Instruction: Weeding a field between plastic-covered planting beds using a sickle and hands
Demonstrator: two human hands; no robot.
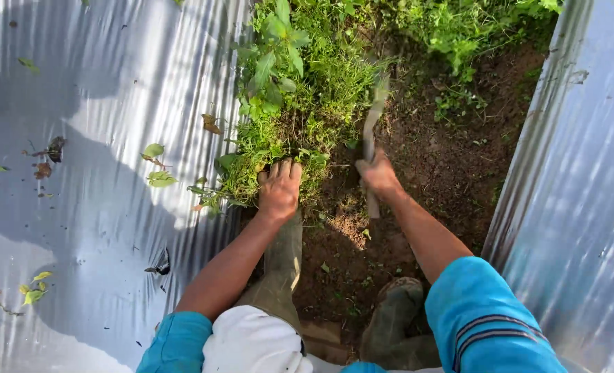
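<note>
Left hand point(279, 188): fingers together, pressed into a tuft of green weeds point(300, 103) at the furrow's left edge. Right hand point(378, 176): fist closed around the handle of a curved blade tool point(372, 121), its motion-blurred tip hard to make out against the grass. Crumbly brown soil point(452, 166) lies beneath. Glossy, wrinkled silver plastic sheeting point(100, 103) flanks both sides. Muddy rubber boots point(393, 318) stand below, partly hidden by blue sleeves point(480, 311).

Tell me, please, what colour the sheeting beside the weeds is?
Shiny silver-grey, the sheeting shows best in the head view.
</note>
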